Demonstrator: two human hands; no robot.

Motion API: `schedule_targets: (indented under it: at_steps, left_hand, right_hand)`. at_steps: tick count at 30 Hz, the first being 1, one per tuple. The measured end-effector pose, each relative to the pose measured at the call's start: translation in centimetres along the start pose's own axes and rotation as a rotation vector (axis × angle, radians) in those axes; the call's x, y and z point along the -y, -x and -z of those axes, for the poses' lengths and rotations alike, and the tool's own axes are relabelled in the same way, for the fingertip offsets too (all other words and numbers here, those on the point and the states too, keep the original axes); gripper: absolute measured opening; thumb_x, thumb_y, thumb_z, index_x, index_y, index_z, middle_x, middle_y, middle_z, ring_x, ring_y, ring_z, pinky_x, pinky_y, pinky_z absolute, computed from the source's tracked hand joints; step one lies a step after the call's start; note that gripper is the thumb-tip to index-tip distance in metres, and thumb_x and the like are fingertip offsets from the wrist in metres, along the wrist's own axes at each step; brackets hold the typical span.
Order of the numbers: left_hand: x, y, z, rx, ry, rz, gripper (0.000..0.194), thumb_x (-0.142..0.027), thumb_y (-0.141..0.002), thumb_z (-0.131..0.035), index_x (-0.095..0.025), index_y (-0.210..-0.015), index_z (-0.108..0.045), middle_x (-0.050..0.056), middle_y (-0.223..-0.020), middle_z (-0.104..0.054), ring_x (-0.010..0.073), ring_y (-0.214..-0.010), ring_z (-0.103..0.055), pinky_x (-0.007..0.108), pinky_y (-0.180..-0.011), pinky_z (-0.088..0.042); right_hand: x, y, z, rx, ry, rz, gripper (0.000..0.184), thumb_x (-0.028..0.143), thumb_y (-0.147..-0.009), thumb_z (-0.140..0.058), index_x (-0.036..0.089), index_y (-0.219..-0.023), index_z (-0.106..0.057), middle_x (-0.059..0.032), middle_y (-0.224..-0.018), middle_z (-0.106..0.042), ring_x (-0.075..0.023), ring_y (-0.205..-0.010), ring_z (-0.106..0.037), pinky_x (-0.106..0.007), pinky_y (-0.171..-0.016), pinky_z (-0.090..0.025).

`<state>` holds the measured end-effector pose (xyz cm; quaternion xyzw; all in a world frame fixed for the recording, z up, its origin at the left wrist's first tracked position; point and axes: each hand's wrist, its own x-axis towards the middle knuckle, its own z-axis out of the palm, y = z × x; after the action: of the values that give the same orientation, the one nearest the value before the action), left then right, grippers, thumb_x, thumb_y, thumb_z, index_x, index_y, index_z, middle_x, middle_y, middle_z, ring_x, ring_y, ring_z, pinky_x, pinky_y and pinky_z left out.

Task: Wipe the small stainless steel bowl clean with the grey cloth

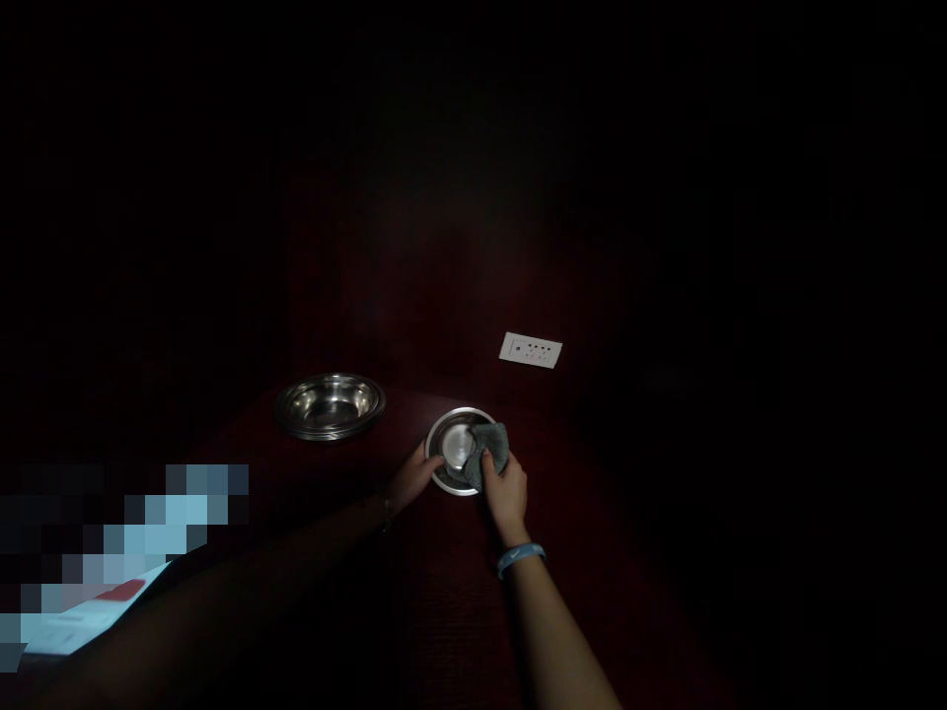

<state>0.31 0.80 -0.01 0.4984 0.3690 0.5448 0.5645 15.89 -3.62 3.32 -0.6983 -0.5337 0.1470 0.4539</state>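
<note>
A shiny metal bowl (pixel 457 446) is held tilted above or against the dark red table, with its inside facing me. My left hand (pixel 415 477) grips its left rim, the thumb lying over the edge. In my right hand (pixel 507 490) a grey-green cloth (pixel 489 454) is bunched, pressed on the bowl's right side and rim. The right thumb lies on top of the cloth; the other right fingers are mostly hidden. A blue band (pixel 521 559) circles my right wrist.
Several nested metal bowls (pixel 330 406) stand at the left on the dark red table (pixel 444 582). Behind, a white socket panel (pixel 531 350) is set in the dark red surface. A bright, partly pixelated screen (pixel 96 621) is at the lower left. Surroundings are very dark.
</note>
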Motion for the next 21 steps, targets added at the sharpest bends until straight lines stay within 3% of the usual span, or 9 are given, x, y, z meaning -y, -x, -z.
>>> schedule_targets:
  at_steps: [7, 12, 21]
  left_hand:
    - [0.03, -0.09, 0.12, -0.078, -0.023, 0.071, 0.038, -0.027, -0.079, -0.057, -0.014, -0.115, -0.061, 0.011, -0.116, -0.069, 0.0259, -0.115, -0.061, 0.041, -0.106, -0.04]
    - [-0.01, 0.07, 0.02, -0.075, -0.022, 0.04, 0.045, -0.037, -0.076, -0.063, -0.014, -0.114, -0.061, 0.013, -0.117, -0.068, 0.0285, -0.115, -0.06, 0.042, -0.106, -0.04]
    - [0.28, 0.13, 0.23, -0.03, -0.071, -0.016, 0.045, -0.027, -0.071, -0.068, -0.014, -0.113, -0.06, 0.012, -0.116, -0.069, 0.0293, -0.115, -0.06, 0.044, -0.106, -0.041]
  right_hand:
    - [0.37, 0.19, 0.13, 0.005, 0.043, 0.011, 0.035, 0.044, -0.086, -0.05, 0.019, -0.1, -0.069, -0.0103, -0.09, -0.074, -0.0224, -0.081, -0.068, -0.027, -0.068, -0.048]
    - [0.31, 0.12, 0.13, -0.001, 0.043, 0.016, 0.036, 0.044, -0.086, -0.049, 0.018, -0.101, -0.069, -0.0103, -0.091, -0.074, -0.022, -0.081, -0.068, -0.027, -0.07, -0.048]
    - [0.25, 0.14, 0.15, 0.012, 0.036, 0.002, 0.036, 0.045, -0.086, -0.049, 0.019, -0.1, -0.069, -0.0095, -0.091, -0.073, -0.022, -0.08, -0.068, -0.027, -0.069, -0.048]
